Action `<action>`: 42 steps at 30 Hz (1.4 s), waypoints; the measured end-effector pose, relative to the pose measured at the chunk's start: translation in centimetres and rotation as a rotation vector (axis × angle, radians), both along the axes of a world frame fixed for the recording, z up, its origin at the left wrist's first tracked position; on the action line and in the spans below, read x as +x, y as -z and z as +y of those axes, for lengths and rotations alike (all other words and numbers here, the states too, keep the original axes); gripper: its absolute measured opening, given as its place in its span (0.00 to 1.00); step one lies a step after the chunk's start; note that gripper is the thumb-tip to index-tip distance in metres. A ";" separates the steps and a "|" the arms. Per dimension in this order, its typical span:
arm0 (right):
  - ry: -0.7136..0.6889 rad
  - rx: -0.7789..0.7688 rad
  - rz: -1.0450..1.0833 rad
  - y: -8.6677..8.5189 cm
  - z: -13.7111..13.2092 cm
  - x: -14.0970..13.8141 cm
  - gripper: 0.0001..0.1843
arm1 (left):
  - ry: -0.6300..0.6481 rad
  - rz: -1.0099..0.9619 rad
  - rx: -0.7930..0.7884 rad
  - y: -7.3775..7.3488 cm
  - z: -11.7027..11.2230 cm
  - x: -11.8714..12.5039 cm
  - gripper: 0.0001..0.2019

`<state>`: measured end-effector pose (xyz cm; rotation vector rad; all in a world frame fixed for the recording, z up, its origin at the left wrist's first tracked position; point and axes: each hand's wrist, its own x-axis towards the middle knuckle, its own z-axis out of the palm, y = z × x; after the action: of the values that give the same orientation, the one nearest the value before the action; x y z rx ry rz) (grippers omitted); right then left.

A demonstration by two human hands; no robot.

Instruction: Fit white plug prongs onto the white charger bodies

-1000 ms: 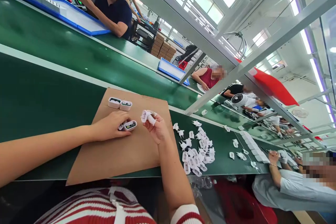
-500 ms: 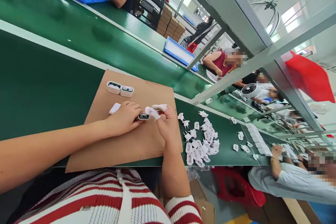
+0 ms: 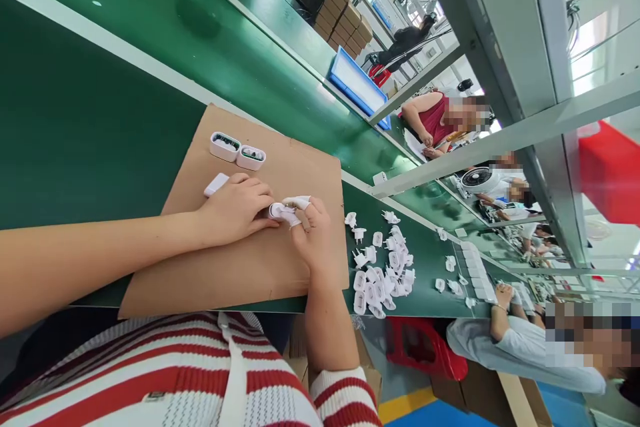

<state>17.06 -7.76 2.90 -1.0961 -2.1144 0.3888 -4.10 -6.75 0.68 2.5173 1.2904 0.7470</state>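
On the brown cardboard sheet (image 3: 220, 280), my left hand (image 3: 237, 207) is closed around a white charger housing (image 3: 273, 211), mostly hidden by the fingers. White finger cots cover the thumb and forefinger of my right hand (image 3: 311, 230). Those two fingers are bent together at the housing's right end; whatever they pinch is hidden. A white block-shaped piece (image 3: 217, 185) lies by the back of my left hand. Further back, two open white housings (image 3: 225, 146) with dark and green parts inside stand side by side.
Right of the cardboard lies a pile of white plug pieces (image 3: 383, 280). A row of white boxes (image 3: 477, 272) is further right, near a co-worker's hand (image 3: 504, 295). The green belt (image 3: 280, 107) runs behind a pale rail. A metal frame post (image 3: 425, 163) slants above.
My right thumb and forefinger have come onto the open end of the housing, covering the green board that showed there. The view has turned slightly.
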 end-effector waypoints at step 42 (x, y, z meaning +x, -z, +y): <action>0.162 -0.160 -0.033 -0.1 1.3 -1.0 0.14 | -0.016 -0.022 -0.072 -0.8 0.5 0.0 0.22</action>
<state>16.07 -6.47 3.01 -1.3638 -2.0328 0.4709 -4.15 -6.25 1.45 2.4382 1.3081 0.7164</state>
